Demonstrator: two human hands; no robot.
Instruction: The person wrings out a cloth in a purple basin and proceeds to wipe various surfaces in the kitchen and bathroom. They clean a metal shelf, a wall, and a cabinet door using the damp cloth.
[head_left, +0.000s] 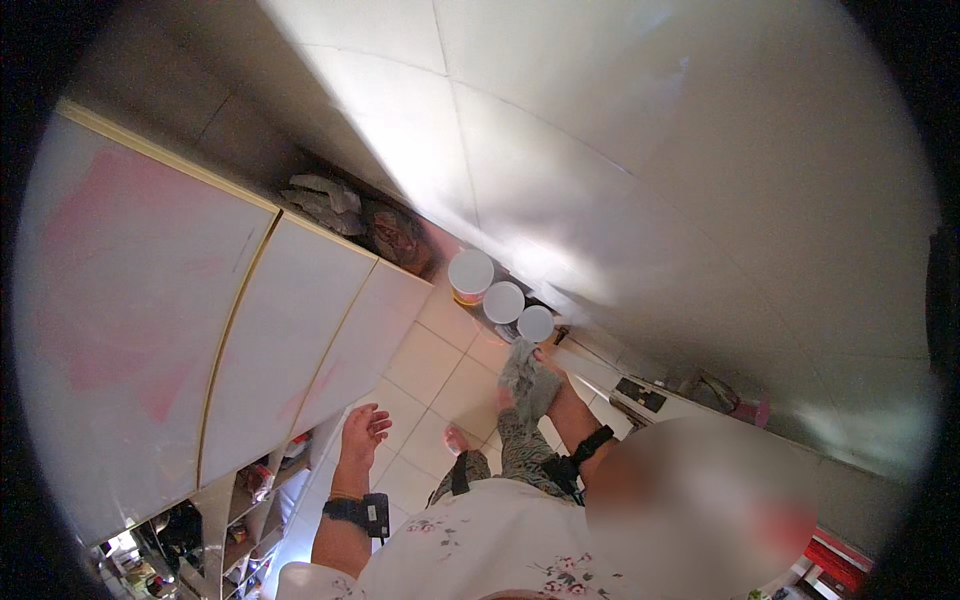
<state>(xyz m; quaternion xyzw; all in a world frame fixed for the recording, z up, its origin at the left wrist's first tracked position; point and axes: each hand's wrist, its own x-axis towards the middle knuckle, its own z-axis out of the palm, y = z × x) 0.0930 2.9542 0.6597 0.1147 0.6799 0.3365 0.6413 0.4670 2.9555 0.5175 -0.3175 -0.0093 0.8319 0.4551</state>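
Observation:
A crumpled grey cloth (527, 379) hangs from my right hand (553, 367), low in front of my legs. Part of that hand is hidden behind the cloth. To the left, my left hand (366, 433) is held out in the air with its fingers loosely bent and apart, holding nothing. It is beside the edge of the white panels and touches nothing I can see. Just beyond the cloth, three round containers with pale lids stand in a row: a large one (471, 271), a middle one (503, 302) and a smaller one (535, 324).
White panels (300, 330) with pink stains and yellowish edging take up the left. Crumpled bags (326, 202) lie behind them. Filled shelves (251, 510) are at lower left. Tiled floor (424, 367) lies ahead, a pale tiled wall (570, 150) beyond. A blurred patch covers the lower right.

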